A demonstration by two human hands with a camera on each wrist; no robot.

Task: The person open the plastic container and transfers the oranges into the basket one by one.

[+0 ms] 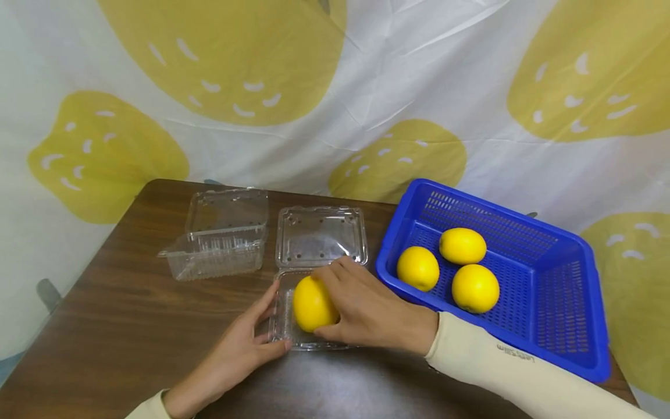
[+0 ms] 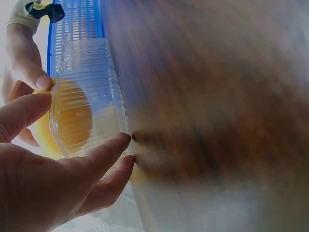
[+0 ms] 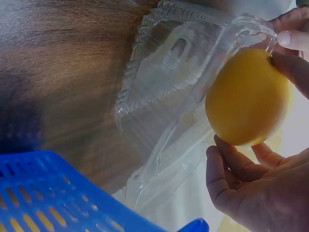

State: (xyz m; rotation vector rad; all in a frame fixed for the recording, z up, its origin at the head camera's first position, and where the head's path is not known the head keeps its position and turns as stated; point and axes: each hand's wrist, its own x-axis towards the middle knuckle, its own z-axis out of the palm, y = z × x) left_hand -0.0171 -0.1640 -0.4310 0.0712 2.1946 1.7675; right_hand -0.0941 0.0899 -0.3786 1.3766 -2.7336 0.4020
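My right hand [image 1: 366, 305] holds a yellow citrus fruit [image 1: 312, 304] with its thumb and fingers. The fruit is over the base of a clear plastic clamshell container [image 1: 280, 317], whose lid [image 1: 321, 235] lies folded back behind it. My left hand [image 1: 243, 343] grips the container's left side, thumb at the near corner and fingers along the wall. In the left wrist view, the left thumb meets the rim while the fingertips [image 2: 126, 140] reach low on the wall. The right wrist view shows the fruit [image 3: 248, 99] between the right thumb and curled fingers, beside the rim.
A blue perforated basket [image 1: 565, 291] on the right holds three more yellow fruits [image 1: 463, 246]. Another clear clamshell [image 1: 217, 256] stands lid-up at the back left of the brown wooden table [image 1: 131, 326]. Behind the table hangs a white cloth [image 1: 293, 154] with a yellow fruit print.
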